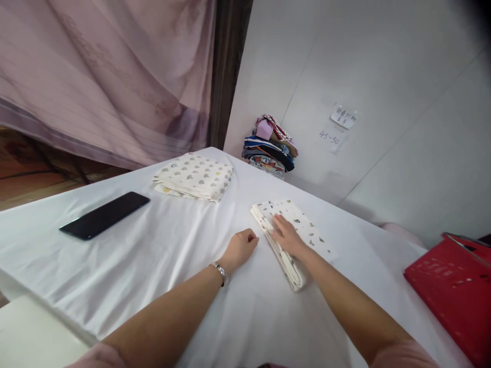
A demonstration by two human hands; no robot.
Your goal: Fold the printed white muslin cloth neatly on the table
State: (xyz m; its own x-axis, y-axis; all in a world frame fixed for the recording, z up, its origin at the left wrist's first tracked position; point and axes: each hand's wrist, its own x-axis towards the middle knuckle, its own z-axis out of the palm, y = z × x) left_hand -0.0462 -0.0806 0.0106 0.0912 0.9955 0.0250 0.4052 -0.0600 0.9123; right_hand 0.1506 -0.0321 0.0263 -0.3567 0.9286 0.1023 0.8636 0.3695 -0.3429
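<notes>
I judge the step in hand to be smoothing and aligning the white folded fabric with small scattered grey prints (312,232). This fabric lies on the white-sheeted worktop (172,240), forward of my position and to the right, its layered edge facing left.

Hand status: the hands are apart. My right hand (287,236) rests on the fabric near that edge, fingers extended and slightly spread, gripping nothing; I cannot tell how firmly it presses. My left hand (241,248) is loosely curled just beside the fabric, not touching it, with no object visible inside.

Next move, as I judge it: uncurl the left fingers, steady the layered edge, and sweep the right palm outward, keeping the layers level.
</notes>
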